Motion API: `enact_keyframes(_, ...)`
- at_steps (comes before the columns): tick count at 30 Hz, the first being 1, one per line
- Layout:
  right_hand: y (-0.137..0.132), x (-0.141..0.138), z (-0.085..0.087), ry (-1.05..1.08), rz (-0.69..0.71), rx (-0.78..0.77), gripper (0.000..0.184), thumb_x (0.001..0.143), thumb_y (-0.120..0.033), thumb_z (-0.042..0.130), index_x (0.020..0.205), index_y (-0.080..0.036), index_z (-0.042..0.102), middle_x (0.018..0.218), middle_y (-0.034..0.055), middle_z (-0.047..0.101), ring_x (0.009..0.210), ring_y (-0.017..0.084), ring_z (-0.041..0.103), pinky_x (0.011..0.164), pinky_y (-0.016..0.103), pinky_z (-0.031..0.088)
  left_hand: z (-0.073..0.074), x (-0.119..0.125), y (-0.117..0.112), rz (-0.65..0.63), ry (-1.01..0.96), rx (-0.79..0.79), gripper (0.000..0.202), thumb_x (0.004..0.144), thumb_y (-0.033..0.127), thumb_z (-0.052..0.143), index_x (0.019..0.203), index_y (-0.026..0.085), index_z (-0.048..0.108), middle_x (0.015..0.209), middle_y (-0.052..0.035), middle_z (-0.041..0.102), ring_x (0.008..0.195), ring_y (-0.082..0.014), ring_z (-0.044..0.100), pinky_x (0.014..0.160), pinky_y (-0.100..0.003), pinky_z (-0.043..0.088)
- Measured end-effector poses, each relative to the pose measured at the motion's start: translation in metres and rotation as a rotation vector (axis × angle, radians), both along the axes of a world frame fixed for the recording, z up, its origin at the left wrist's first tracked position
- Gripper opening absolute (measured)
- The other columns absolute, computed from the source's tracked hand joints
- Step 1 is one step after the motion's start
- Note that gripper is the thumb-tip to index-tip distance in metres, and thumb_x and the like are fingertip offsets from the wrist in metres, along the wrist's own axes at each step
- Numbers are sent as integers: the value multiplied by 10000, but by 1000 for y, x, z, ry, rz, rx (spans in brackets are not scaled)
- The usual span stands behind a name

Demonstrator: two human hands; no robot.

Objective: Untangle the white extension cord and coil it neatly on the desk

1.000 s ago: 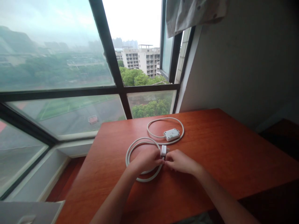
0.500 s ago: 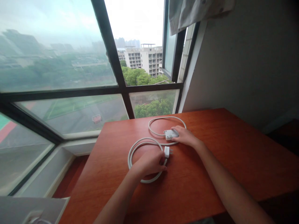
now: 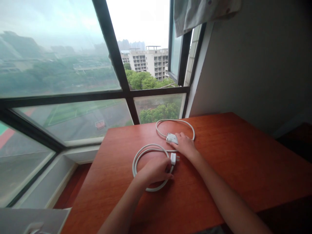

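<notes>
A white power cord [image 3: 135, 160] lies on the table, wound into a loop at its near end. My left hand [image 3: 156, 170] is closed on this coil, just behind the white two-part plug head [image 3: 173, 159], whose metal prongs point right. Farther back, my right hand [image 3: 184, 144] grips a white socket block [image 3: 171, 138] at the cord's other end. The fingers cover the block's right side. Behind that hand, a second, wider loop of cord [image 3: 174, 120] arcs over the tabletop.
The reddish-brown wooden table [image 3: 243, 156] stands against a dark-framed window [image 3: 126, 94] and a grey wall [image 3: 243, 71]. One window pane is swung outward at the upper right, with cloth [image 3: 204, 14] hanging over it. A white ledge [image 3: 34, 217] is at the lower left.
My right hand has moved left with the socket block, and the far loop has shifted slightly. My left hand stays on the coil by the plug.
</notes>
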State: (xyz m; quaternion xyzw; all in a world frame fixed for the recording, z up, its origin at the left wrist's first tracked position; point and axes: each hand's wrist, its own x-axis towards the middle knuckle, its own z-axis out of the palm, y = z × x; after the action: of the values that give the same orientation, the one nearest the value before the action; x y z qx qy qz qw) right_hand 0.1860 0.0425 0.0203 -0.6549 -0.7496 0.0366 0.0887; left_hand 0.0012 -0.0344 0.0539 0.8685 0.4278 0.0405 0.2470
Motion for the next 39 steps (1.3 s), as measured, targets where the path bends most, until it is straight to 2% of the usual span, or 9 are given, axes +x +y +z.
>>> enact_keyframes(7,-9,10,4,-11,-36,-106,563,809,-653,528,1126,-189,560,1115,142,562,937,300,628,754,350,430,-1,1,0,1,17,11,254,676,394,750,814,207,646,731,-6,652,602,-151,518,505,-252,253)
enact_keyframes(14,-10,22,2,175,46,-60,617,756,-531,649,1268,-213,518,1175,132,590,1026,295,605,785,332,444,3,3,-2,5,31,-4,295,671,390,758,869,200,651,787,-16,671,662,-168,564,539,-254,288)
enact_keyframes(16,-6,23,-1,365,52,-26,581,760,-503,647,1244,-200,539,1065,111,642,977,268,616,770,317,452,3,3,-2,-3,43,4,294,671,384,760,873,201,649,786,-12,669,670,-168,568,540,-254,287)
enact_keyframes(19,1,26,-1,906,-47,-98,471,826,-562,514,1092,-182,595,750,43,638,632,172,591,544,249,436,2,2,-1,-17,64,7,286,685,404,748,862,202,648,790,-11,670,665,-164,563,529,-255,278)
enact_keyframes(21,5,33,1,1375,-117,-240,458,854,-585,433,1001,-178,584,659,15,588,463,109,470,386,186,320,0,2,0,-19,72,1,286,694,421,738,858,205,647,799,-10,674,663,-161,559,524,-254,276)
enact_keyframes(23,10,47,4,1806,-111,-433,403,860,-542,427,973,-177,553,667,13,571,418,77,395,320,147,239,-2,1,0,-12,72,-5,288,698,430,733,862,209,648,806,-10,679,666,-161,560,524,-252,278)
enact_keyframes(26,15,80,4,2230,-26,-690,301,856,-408,439,1009,-161,515,706,21,544,437,71,396,299,121,293,-4,1,1,-2,70,-12,288,698,437,733,854,208,654,805,-13,681,678,-165,571,530,-250,287)
enact_keyframes(31,24,130,-12,2594,-121,-628,250,839,-293,400,1053,-171,448,783,31,513,480,80,442,306,122,383,-6,1,1,-2,92,4,291,694,453,738,828,206,664,796,-15,680,686,-166,581,518,-254,283)
enact_keyframes(39,35,159,-31,2840,-329,-506,300,855,-266,415,1140,-176,434,895,58,489,563,95,483,327,139,459,-6,1,0,-4,96,31,273,694,442,734,799,202,659,770,-7,670,659,-158,576,504,-260,268)
